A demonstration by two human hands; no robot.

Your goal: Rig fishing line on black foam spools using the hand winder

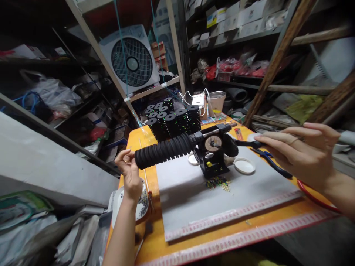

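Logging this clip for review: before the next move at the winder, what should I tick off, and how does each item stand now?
1. Right hand on the crank handle: ok, fingertips pinch its end.
2. Left hand at the free end of the row of spools: ok, touching; the grip itself, cannot tell.
3. Winder flat on the gray mat: ok.
4. Spools packed without gaps: ok.
5. Mat clean at the winder's base: not ok, sequins lie scattered there.
6. Pliers clear of the crank's sweep: cannot tell, they lie under the right hand.
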